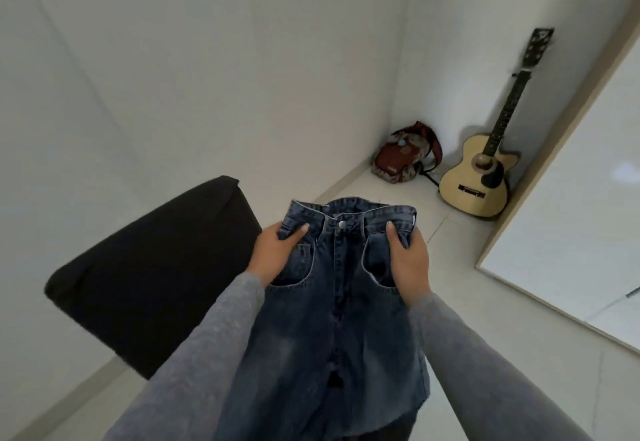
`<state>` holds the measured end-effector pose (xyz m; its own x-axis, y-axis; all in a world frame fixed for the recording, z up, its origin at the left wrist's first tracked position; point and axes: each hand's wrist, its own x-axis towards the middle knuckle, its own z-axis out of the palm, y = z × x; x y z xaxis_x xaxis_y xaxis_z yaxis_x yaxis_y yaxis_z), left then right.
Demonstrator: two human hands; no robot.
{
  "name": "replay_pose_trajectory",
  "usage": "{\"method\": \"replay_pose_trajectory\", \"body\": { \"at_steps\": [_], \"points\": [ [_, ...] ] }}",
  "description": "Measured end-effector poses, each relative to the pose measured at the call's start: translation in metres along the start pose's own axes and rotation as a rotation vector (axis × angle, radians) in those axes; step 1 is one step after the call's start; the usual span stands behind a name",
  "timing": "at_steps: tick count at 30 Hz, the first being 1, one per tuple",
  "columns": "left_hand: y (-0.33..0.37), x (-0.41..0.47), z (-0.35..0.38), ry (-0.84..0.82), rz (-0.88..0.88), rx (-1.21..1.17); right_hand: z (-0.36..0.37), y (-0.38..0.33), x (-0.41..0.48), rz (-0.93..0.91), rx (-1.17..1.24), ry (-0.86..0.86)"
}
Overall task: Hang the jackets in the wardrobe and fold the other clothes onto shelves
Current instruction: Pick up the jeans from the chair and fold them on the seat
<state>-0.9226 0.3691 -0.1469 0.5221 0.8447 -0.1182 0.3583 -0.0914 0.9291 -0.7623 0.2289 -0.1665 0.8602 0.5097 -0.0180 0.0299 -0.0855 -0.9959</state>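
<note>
White room, guitar (478,186) in the corner. The left hand (277,251) and right hand (410,258) have fingers clamped on the jeans (341,319) waistband; probably best to pull taut, then fold leg onto leg.

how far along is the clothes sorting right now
Done: nothing finished shows; no hung jacket or shelf is in view. In hand: the left hand and right hand grip the waistband of a blue denim garment, held up unfolded. Left: fold it and shelve it.

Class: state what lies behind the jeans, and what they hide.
Beyond the jeans: pale floor, a backpack and a guitar. Hidden: the floor directly behind, and most fingers of the left hand and right hand.
</note>
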Motion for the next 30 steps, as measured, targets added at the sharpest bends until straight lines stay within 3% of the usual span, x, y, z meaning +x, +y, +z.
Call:
{"method": "replay_pose_trajectory", "body": {
  "at_steps": [4, 10, 18, 21, 24, 27, 30],
  "points": [
    [0.064, -0.052, -0.061, 0.124, 0.137, 0.028, -0.014, -0.091, -0.028, -0.204, -0.014, -0.001],
    [0.155, -0.109, -0.126, 0.455, 0.263, -0.158, -0.020, -0.214, -0.046, -0.369, 0.073, -0.012],
    [0.302, -0.194, -0.184, 0.695, 0.715, -0.310, -0.063, -0.380, -0.063, -0.605, 0.298, -0.120],
    [0.330, -0.223, -0.196, 0.691, 0.797, -0.405, -0.083, -0.414, -0.070, -0.628, 0.411, -0.253],
    [0.342, -0.249, -0.205, 0.612, 0.833, -0.514, -0.104, -0.442, -0.088, -0.624, 0.585, -0.499],
    [0.350, -0.268, -0.203, 0.427, 0.864, -0.649, -0.126, -0.463, -0.119, -0.567, 0.739, -0.807],
    [0.358, -0.273, -0.181, 0.244, 0.824, -0.697, -0.130, -0.471, -0.141, -0.603, 0.880, -0.886]
  ]
}}
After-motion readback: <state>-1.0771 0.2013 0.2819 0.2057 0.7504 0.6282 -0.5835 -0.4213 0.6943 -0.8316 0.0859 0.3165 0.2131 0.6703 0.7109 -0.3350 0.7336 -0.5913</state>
